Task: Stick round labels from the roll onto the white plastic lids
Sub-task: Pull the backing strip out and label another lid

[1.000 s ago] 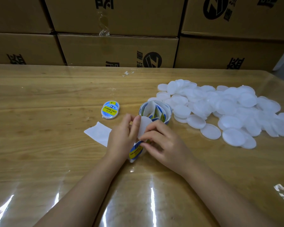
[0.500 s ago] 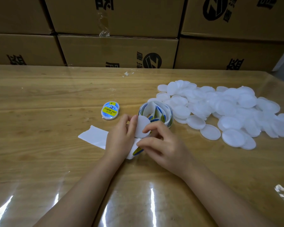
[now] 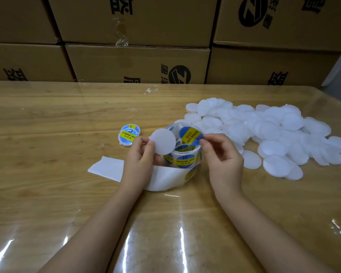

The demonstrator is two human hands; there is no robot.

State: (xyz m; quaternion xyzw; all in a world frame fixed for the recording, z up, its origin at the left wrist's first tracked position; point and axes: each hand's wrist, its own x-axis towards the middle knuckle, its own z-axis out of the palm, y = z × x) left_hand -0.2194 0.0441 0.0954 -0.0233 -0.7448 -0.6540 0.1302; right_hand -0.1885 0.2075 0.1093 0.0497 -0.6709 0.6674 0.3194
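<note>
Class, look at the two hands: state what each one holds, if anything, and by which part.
The left hand pinches a white lid at its lower left rim. The right hand pinches a round label by its right edge.

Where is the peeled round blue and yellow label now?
Head view: the right hand pinches this round label above the label roll, right of the white plastic lid in the left hand.
</note>
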